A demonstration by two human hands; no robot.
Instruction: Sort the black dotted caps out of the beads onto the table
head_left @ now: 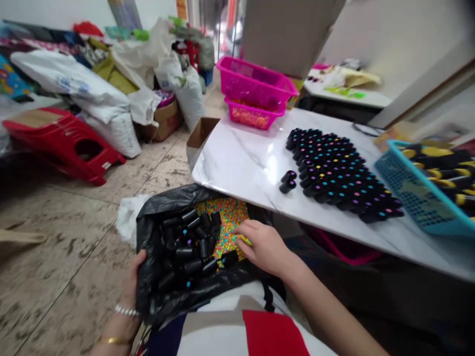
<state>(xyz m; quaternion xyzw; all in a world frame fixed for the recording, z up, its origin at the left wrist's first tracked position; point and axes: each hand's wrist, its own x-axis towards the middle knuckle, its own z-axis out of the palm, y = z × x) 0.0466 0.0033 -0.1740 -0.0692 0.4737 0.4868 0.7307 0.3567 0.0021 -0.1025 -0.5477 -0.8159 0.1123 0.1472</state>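
Observation:
In front of my lap is a black plastic bag [148,291], its mouth spread wide. Black cylindrical caps [184,253] lie jumbled in its left part, a few with coloured dots on their ends. Small multicoloured beads [232,220] fill the right part. My left hand [132,277] grips the bag's left edge; most of its fingers are hidden behind the plastic. My right hand [264,245] reaches in from the right, its fingertips at the beads. Its thumb and fingers are apart, with beads showing between them.
A white marbled table [245,158] carries rows of dotted black cylinders [337,173], two more cylinders [288,182] apart, pink baskets [256,89] and a blue basket [419,198] of black-and-yellow items. A cardboard box [200,138], red stool [63,138] and white sacks [74,79] stand leftward.

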